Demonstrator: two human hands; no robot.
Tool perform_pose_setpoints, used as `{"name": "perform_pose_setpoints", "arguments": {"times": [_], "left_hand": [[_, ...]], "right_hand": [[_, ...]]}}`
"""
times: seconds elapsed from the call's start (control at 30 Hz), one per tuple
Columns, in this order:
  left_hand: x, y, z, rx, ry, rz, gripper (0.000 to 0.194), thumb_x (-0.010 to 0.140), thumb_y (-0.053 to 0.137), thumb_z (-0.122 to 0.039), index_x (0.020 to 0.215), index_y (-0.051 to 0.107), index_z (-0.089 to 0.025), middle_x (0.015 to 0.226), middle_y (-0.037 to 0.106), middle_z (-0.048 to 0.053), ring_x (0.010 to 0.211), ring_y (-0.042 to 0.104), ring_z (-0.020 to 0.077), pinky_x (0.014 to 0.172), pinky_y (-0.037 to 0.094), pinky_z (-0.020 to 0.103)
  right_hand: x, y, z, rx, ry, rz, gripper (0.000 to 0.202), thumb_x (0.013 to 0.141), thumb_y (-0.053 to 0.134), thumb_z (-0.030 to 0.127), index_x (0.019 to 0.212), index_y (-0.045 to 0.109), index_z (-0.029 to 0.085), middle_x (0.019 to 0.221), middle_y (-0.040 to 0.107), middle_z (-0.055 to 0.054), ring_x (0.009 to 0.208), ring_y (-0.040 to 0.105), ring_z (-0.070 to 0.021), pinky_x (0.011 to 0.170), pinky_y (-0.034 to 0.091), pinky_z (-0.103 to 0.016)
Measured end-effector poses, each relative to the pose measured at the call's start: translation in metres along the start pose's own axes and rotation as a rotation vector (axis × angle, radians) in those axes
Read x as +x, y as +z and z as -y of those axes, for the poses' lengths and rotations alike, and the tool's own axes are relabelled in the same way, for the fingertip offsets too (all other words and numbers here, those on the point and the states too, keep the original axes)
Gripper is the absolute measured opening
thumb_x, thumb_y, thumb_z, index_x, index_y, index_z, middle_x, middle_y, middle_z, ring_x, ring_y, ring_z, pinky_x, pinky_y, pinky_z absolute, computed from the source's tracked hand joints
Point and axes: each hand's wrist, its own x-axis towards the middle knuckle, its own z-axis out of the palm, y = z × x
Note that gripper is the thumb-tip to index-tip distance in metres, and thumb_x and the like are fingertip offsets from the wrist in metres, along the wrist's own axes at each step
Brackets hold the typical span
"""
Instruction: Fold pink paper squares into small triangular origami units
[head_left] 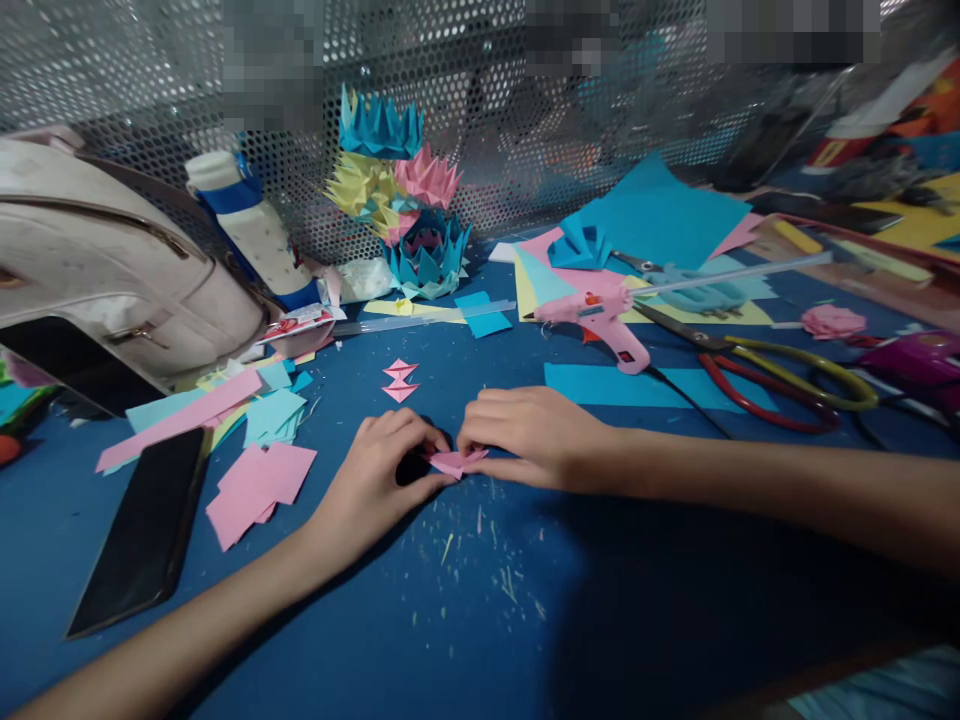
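Between my two hands, low over the blue table, is a small folded piece of pink paper (454, 463). My left hand (386, 455) pinches its left end between thumb and fingers. At the other end, my right hand (525, 435) grips it with the fingers curled and the thumb along the near side. The fingertips hide part of the folds. Just beyond my hands lie two small folded pink paper pieces (400, 381), points facing outward. To the left is a loose stack of pink paper squares (259, 490), with light blue squares (274, 415) behind it.
A black phone (142, 530) lies at the left, near a pale backpack (112, 240) and a bottle (251, 230). Folded paper flowers (427, 255) stand at the back. On the right are a pink glue gun (592, 310), its cord, and scissors (757, 365). Paper scraps dot the tabletop (360, 640).
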Motion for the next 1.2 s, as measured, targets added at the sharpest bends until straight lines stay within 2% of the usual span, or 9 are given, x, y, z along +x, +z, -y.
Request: {"name": "perform_pose_setpoints", "arguments": {"times": [0.1,0.2,0.33,0.4,0.57,0.8,0.9,1.03,1.2], "left_hand": [[0.001,0.001,-0.001,-0.042,-0.006,-0.013,0.008,0.09,0.071,-0.023,0.089,0.064,-0.021,0.09,0.067,-0.002,0.086,0.058,0.0179,0.082,0.033,0.033],[0.0,0.002,-0.004,-0.103,-0.022,-0.038,0.008,0.091,0.069,-0.022,0.084,0.066,-0.021,0.081,0.068,-0.003,0.077,0.059,0.0154,0.08,0.035,0.032],[-0.001,0.002,-0.007,-0.233,-0.067,-0.082,0.003,0.091,0.068,-0.023,0.093,0.067,-0.021,0.082,0.069,-0.003,0.072,0.061,0.0128,0.069,0.043,0.026],[-0.002,0.002,-0.007,-0.292,-0.084,-0.096,0.01,0.09,0.069,-0.023,0.099,0.066,-0.02,0.084,0.07,-0.002,0.072,0.063,0.0121,0.066,0.046,0.023],[-0.002,0.001,-0.005,-0.342,-0.088,-0.115,0.008,0.09,0.068,-0.019,0.097,0.067,-0.02,0.083,0.071,-0.002,0.073,0.065,0.0109,0.067,0.049,0.02],[-0.003,0.002,-0.003,-0.289,-0.052,-0.127,0.015,0.086,0.071,-0.013,0.098,0.068,-0.021,0.089,0.071,-0.002,0.076,0.065,0.0109,0.071,0.049,0.021],[-0.004,0.001,-0.001,-0.244,-0.023,-0.142,0.015,0.087,0.072,-0.013,0.099,0.068,-0.022,0.087,0.071,-0.002,0.077,0.066,0.0116,0.072,0.049,0.023],[-0.006,0.0,0.0,-0.154,0.028,-0.165,0.016,0.087,0.075,-0.02,0.102,0.069,-0.022,0.087,0.071,-0.002,0.079,0.063,0.0135,0.074,0.047,0.026],[-0.007,-0.002,0.001,-0.065,0.086,-0.206,0.011,0.091,0.071,-0.024,0.101,0.071,-0.021,0.085,0.072,-0.001,0.075,0.062,0.0139,0.071,0.044,0.028]], "right_hand": [[0.0,0.001,0.002,-0.008,0.004,-0.03,0.024,0.102,0.046,0.031,0.097,0.064,0.016,0.091,0.065,-0.006,0.084,0.052,-0.0181,0.069,0.035,-0.028],[0.001,-0.001,0.006,0.081,0.06,-0.034,0.022,0.1,0.049,0.03,0.093,0.065,0.017,0.086,0.065,-0.004,0.081,0.053,-0.0166,0.067,0.034,-0.027],[0.001,-0.005,0.008,0.275,0.207,-0.013,0.011,0.093,0.056,0.024,0.087,0.063,0.018,0.081,0.063,0.0,0.072,0.053,-0.0123,0.061,0.032,-0.024],[0.001,-0.005,0.006,0.321,0.249,-0.002,0.006,0.089,0.057,0.019,0.086,0.063,0.018,0.081,0.063,0.0,0.069,0.052,-0.0112,0.06,0.031,-0.024],[-0.002,-0.004,-0.001,0.257,0.199,-0.043,0.009,0.093,0.055,0.02,0.089,0.062,0.018,0.087,0.065,-0.001,0.081,0.056,-0.0136,0.068,0.035,-0.025],[-0.002,-0.007,0.0,0.251,0.188,-0.09,0.016,0.096,0.053,0.025,0.09,0.065,0.018,0.088,0.066,-0.003,0.081,0.056,-0.0137,0.07,0.036,-0.025],[-0.001,-0.006,0.0,0.29,0.235,-0.084,0.015,0.095,0.053,0.025,0.089,0.066,0.018,0.088,0.067,-0.002,0.078,0.056,-0.0129,0.067,0.035,-0.025],[0.0,-0.004,-0.003,0.39,0.34,-0.072,0.018,0.094,0.054,0.029,0.086,0.066,0.018,0.077,0.065,0.0,0.066,0.05,-0.0108,0.059,0.032,-0.024],[0.001,-0.003,-0.005,0.542,0.411,-0.062,0.022,0.092,0.056,0.034,0.082,0.064,0.017,0.07,0.062,0.001,0.062,0.047,-0.0101,0.057,0.034,-0.023]]}}
